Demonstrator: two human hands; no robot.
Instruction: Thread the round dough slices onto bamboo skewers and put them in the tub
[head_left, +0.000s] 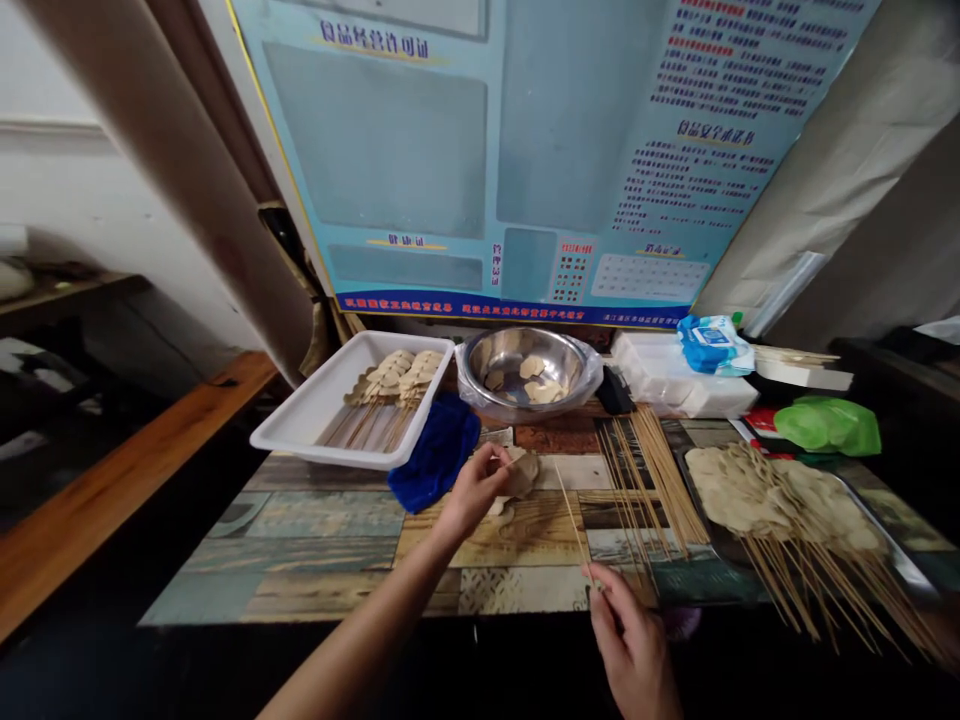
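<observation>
- At the middle of the table (322, 555), I see the left hand (480, 490) with thumb and forefinger drawn narrow, pinching a thin pale slice (523, 474) above a small pile (501, 509) of the same.
- At the near edge, right of centre, I see the right hand (628, 635) closed around the lower end of one stick (573, 520); its tip points far and slightly left, near the slice but apart from it.
- What worries me first is tearing: the slice looks thin and soft, so a tip driven in too close to its rim could split it.
- I would also expect a pricked left fingertip if the stick came through where the fingers pinch.
- On the right, the heap of filled skewers (780, 500) seems to have bare ends reaching past the near edge; a stray sleeve or elbow could drag some off.
- My count: two hands, one held stick, one white tub (300, 412) far left, one metal bowl (555, 350) far centre, one blue cloth (442, 450) between tub and pile, one dark tray (904, 565) right, one green bag (829, 425) far right.
- Spare sticks (667, 480), right of the held one, lie too close together for me to count; the bowl holds several overlapping slices, the tub many filled skewers.
</observation>
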